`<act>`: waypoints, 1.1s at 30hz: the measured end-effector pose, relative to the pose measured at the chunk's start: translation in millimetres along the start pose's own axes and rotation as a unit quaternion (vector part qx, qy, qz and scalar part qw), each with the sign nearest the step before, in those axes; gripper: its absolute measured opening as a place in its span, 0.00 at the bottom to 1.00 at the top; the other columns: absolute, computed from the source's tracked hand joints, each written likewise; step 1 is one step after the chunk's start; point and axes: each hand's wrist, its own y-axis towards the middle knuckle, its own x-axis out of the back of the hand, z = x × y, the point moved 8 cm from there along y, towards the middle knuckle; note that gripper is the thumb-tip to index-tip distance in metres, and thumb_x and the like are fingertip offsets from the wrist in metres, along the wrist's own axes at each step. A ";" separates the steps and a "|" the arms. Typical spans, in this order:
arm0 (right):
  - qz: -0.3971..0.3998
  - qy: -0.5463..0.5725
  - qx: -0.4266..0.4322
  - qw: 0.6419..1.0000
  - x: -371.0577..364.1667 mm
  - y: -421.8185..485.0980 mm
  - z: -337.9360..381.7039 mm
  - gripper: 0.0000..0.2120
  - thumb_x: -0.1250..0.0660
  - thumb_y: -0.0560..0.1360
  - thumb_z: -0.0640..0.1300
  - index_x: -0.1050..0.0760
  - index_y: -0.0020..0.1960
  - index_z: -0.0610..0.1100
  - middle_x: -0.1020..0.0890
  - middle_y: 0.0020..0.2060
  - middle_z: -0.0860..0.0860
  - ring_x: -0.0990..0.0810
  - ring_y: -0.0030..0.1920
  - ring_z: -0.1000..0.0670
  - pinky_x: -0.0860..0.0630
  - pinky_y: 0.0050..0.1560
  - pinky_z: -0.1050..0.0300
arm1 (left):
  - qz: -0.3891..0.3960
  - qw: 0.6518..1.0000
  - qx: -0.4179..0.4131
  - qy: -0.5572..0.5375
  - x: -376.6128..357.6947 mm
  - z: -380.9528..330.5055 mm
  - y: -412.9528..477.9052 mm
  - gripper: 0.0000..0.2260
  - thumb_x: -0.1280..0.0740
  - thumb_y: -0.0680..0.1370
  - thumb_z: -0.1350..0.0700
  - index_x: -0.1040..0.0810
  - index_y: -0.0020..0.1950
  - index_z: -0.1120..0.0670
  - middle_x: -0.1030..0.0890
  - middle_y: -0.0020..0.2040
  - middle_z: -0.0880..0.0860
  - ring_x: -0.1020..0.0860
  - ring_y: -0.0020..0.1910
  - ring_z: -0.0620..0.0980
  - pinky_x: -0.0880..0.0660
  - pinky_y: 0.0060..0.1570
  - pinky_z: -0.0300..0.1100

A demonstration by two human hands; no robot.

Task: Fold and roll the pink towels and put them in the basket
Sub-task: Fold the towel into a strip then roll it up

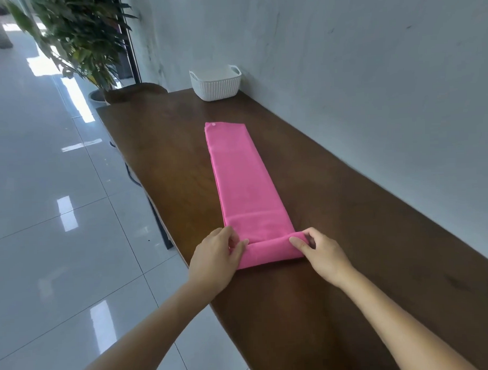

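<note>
A dark wooden table runs along a pale wall; both the left hand and right hand pinch the pink towel at its rolled near end, a white basket at upper centre, glossy tiled floor open at left

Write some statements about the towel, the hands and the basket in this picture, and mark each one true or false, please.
1. The pink towel is folded into a long strip on the wooden table. True.
2. The towel is already rolled up completely. False: only the near end is rolled; most of the strip lies flat.
3. The left hand and the right hand each grip one end of the roll. True.
4. The white basket holds a rolled pink towel. False: no towel shows in it.
5. The basket stands at the far end of the table, near the wall. True.
6. The towel touches the basket. False: bare table lies between them.
</note>
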 end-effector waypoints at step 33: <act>-0.102 -0.073 0.066 0.990 -5.6 21.0 41.3 0.25 0.48 0.79 0.69 0.29 0.68 0.57 0.27 0.62 0.61 0.26 0.61 0.59 0.31 0.49 0.68 | 0.129 0.981 0.122 -0.080 -15.8 48.5 56.3 0.16 0.29 0.76 0.38 0.25 0.52 0.47 0.19 0.45 0.46 0.20 0.43 0.44 0.19 0.46 0.44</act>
